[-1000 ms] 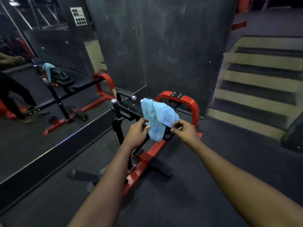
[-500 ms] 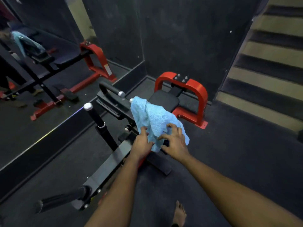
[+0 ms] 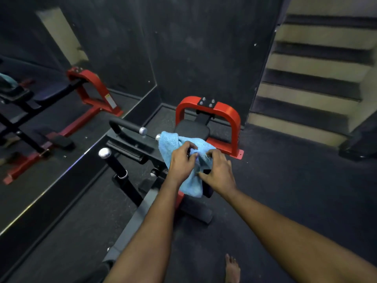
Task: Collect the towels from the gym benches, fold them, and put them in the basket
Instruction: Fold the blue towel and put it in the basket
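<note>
A dark gym corner is closing in on two sides with black walls, and a black rubber floor (image 3: 285, 190) is running underneath. A wide wall mirror (image 3: 51, 139) is filling the left side and reflecting red and black equipment. A flight of stairs with pale risers and dark treads (image 3: 316, 78) is climbing on the right.

A red and black steel gym bench (image 3: 232, 117) is standing in the corner, its arched red frame nearest the far wall. Its black padded seat (image 3: 191, 129) is sitting just in front of that arch. A black post with a chrome cap (image 3: 105, 153) is rising on the bench's left side, near the mirror.

A light blue terry towel (image 3: 169, 148) is lying bunched over the middle of the bench, just in front of the padded seat. Its lower end is hanging down past the frame.

The left hand (image 3: 182, 162) is gripping the towel's upper part, its fingers curling round a fold of the cloth. The right hand (image 3: 219, 172) is working right beside it. Its fingers are bending into the fabric and its thumb is pressing against the towel's lower part. Both forearms are reaching in from the bottom edge. A bare foot (image 3: 231, 268) is resting on the floor between them.
</note>
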